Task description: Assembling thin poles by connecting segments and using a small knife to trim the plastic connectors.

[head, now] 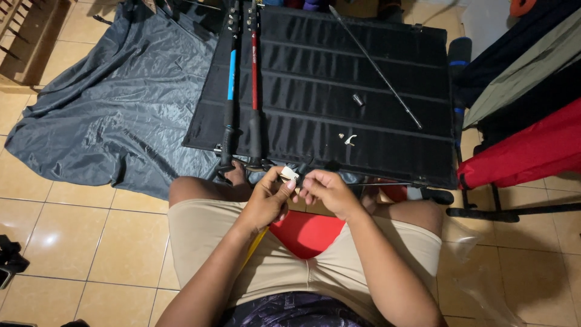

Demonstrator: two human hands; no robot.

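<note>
My left hand (266,200) and my right hand (327,191) meet over my knees, both pinching a small white piece (289,174) with a dark part beside it. I sit on the tiled floor in beige shorts. Just beyond my hands lies a black slatted panel (363,54). On it rest a blue trekking pole (230,85), a red trekking pole (254,79), a thin dark pole section (375,66), a small metal sleeve (358,100) and small white bits (350,140).
A dark grey tarp (121,97) spreads over the floor at left. Red fabric (526,151) on a black frame stands at right, with olive and dark fabrics above it. A clear plastic bag (478,272) lies by my right leg. A wooden frame (24,36) is at top left.
</note>
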